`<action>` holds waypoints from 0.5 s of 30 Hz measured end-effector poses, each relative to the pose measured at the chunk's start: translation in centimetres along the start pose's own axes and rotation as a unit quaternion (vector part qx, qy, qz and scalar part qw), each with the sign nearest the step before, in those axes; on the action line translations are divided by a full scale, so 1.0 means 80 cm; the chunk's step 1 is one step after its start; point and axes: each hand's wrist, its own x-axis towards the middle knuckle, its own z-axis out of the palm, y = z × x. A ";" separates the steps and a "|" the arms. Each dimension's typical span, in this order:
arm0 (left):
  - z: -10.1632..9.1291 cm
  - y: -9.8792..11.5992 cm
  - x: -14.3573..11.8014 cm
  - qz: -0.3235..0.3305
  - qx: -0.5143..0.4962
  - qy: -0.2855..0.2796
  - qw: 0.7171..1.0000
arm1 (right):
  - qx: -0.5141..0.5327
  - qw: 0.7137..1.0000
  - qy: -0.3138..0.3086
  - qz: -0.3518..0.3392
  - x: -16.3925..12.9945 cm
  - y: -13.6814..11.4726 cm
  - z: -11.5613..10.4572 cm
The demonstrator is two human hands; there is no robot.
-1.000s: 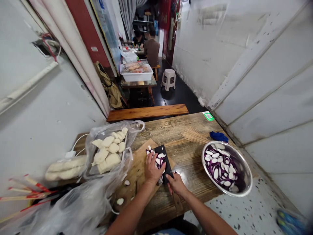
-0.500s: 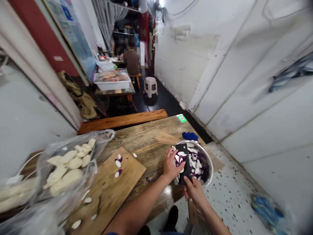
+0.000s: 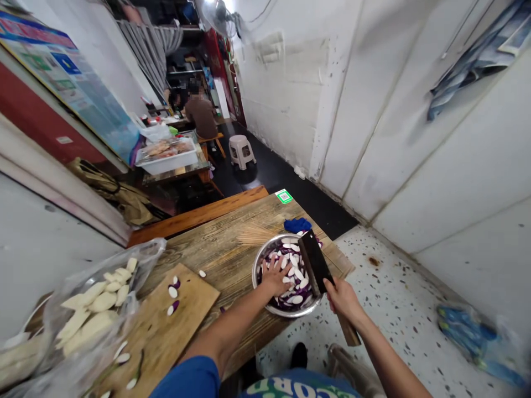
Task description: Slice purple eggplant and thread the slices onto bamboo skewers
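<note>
A steel bowl point(image 3: 256, 271) full of sliced purple eggplant point(image 3: 295, 298) stands at the near right of the wooden table. My left hand point(image 3: 274, 277) lies on the slices inside it, fingers spread. Over the bowl's right side, my right hand point(image 3: 343, 298) grips a cleaver point(image 3: 316, 262) with a dark blade and a wooden handle. The blade is tilted, its edge toward the slices. To the left lies a cutting board point(image 3: 182, 315) with a few eggplant pieces point(image 3: 173, 291) and trimmed stem ends on it.
Peeled pale pieces point(image 3: 103, 301) fill a plastic bag point(image 3: 151, 254) at the left. Thin wooden skewers point(image 3: 253, 236) and a blue cloth point(image 3: 297, 224) lie behind the bowl. Farther off are a bench point(image 3: 199, 214), a plastic stool point(image 3: 241, 152) and a seated person point(image 3: 201, 116).
My left hand has gone from beside the blade down onto the slices, its fingers spreading. The cleaver has shifted to the bowl's right side, its blade bare of slices. The view has turned right.
</note>
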 end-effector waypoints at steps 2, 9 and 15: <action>0.004 0.008 0.004 -0.025 0.007 0.019 0.999 | 0.018 1.000 -0.001 0.003 0.001 0.005 -0.004; 0.005 0.014 0.010 0.009 0.016 0.052 0.998 | 0.096 0.995 0.006 0.015 -0.005 0.007 0.007; -0.057 -0.001 0.006 0.046 -0.093 -0.002 0.995 | 0.107 0.994 0.026 0.029 -0.026 0.002 0.020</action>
